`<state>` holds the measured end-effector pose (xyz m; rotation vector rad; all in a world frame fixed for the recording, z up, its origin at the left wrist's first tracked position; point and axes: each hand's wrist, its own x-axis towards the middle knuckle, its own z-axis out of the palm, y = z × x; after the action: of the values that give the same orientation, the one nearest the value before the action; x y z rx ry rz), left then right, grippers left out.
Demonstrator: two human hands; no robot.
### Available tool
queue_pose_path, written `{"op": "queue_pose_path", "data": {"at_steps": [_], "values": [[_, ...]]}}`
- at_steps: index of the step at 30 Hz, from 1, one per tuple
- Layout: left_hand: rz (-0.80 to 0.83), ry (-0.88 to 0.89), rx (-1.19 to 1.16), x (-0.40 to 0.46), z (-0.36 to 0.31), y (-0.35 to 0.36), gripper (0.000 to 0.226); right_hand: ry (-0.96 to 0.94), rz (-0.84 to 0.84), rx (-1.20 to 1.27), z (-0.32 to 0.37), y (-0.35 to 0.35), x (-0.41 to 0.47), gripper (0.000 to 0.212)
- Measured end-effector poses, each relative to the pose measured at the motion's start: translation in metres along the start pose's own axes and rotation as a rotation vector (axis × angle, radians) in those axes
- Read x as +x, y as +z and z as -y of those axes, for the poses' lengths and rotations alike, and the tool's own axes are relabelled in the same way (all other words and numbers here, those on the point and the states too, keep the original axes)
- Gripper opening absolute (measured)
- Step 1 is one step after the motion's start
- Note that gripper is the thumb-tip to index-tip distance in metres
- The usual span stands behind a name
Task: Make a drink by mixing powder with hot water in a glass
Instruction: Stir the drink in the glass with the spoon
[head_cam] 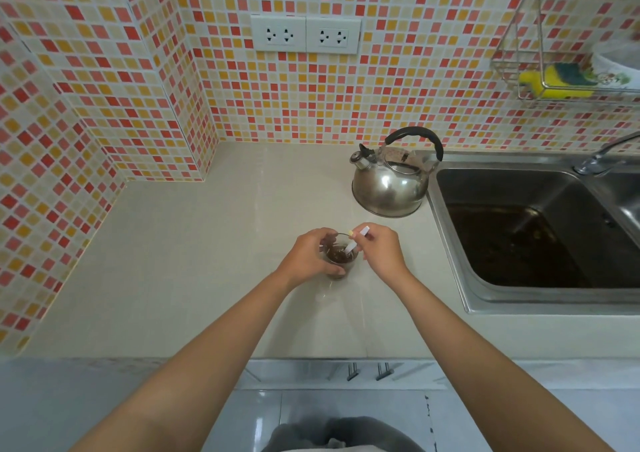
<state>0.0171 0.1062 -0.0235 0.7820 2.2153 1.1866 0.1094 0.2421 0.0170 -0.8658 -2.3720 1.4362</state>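
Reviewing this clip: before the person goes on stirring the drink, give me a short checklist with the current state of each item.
1. Glass steadied: ok, the left hand wraps around its side.
2. Stirrer gripped: ok, the right hand pinches the white spoon, whose lower end is in the glass.
3. Glass standing on the counter: ok, it looks upright and well away from the front edge.
4. Liquid added: ok, dark brown liquid is visible in the glass.
5. Powder fully dissolved: cannot tell, too small to judge.
6. Kettle out of the way: ok, it stands behind the hands, beside the sink.
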Motion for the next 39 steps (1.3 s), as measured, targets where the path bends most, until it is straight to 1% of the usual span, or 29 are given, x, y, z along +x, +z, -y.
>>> {"op": "queue_pose_path", "data": {"at_steps": [2, 6, 9, 10, 13, 15, 17, 20, 22, 25, 27, 30, 31, 32, 33, 36, 39], "values": [[0.0, -0.002, -0.002, 0.0, -0.001, 0.0, 0.082, 0.009, -0.021, -0.033, -0.001, 0.001, 0.002, 0.019], [0.0, 0.0, 0.01, 0.0, -0.001, 0.0, 0.082, -0.019, 0.051, -0.045, 0.004, 0.006, 0.0, 0.015], [0.001, -0.011, 0.014, 0.0, -0.001, 0.0, 0.085, -0.012, -0.013, -0.068, 0.002, 0.003, 0.001, 0.019], [0.0, -0.012, 0.012, 0.0, -0.001, 0.0, 0.084, 0.003, -0.009, -0.059, 0.001, 0.002, 0.001, 0.02], [-0.005, -0.004, 0.011, 0.0, 0.0, 0.0, 0.079, 0.003, 0.061, -0.012, 0.003, 0.0, 0.0, 0.016], [-0.004, -0.007, 0.018, 0.0, 0.0, 0.0, 0.082, -0.008, 0.029, -0.01, 0.002, 0.0, 0.0, 0.015], [-0.002, -0.011, 0.02, 0.0, -0.001, 0.0, 0.085, 0.026, -0.011, -0.014, 0.0, 0.0, 0.0, 0.018], [0.002, -0.017, 0.014, 0.0, -0.001, 0.0, 0.086, 0.082, 0.003, 0.018, 0.003, 0.003, 0.0, 0.02], [0.005, -0.023, 0.012, 0.0, -0.001, 0.0, 0.087, 0.066, -0.02, 0.08, 0.008, 0.002, -0.001, 0.021], [0.0, -0.014, 0.009, -0.001, -0.001, 0.0, 0.083, -0.016, -0.107, 0.134, 0.017, -0.001, -0.003, 0.021], [-0.003, 0.0, 0.008, -0.001, -0.001, 0.0, 0.079, -0.113, -0.101, 0.065, 0.02, -0.003, -0.005, 0.02], [-0.009, 0.024, 0.019, -0.001, -0.001, -0.001, 0.077, -0.212, 0.01, -0.228, 0.017, 0.0, -0.007, 0.023], [-0.01, 0.026, 0.023, -0.001, -0.002, -0.001, 0.077, -0.208, 0.032, -0.312, 0.014, 0.002, -0.007, 0.024], [-0.009, 0.029, 0.025, -0.001, -0.002, 0.0, 0.077, -0.181, 0.033, -0.341, 0.011, 0.004, -0.007, 0.025], [-0.006, 0.031, 0.023, -0.001, -0.002, 0.0, 0.077, -0.135, 0.026, -0.308, 0.009, 0.006, -0.007, 0.025], [-0.009, 0.024, 0.02, -0.001, -0.002, 0.0, 0.078, -0.027, 0.0, -0.1, 0.008, 0.01, -0.007, 0.02], [-0.007, 0.018, 0.021, 0.0, -0.001, 0.0, 0.08, -0.014, -0.054, -0.117, 0.007, 0.009, -0.007, 0.024]]}}
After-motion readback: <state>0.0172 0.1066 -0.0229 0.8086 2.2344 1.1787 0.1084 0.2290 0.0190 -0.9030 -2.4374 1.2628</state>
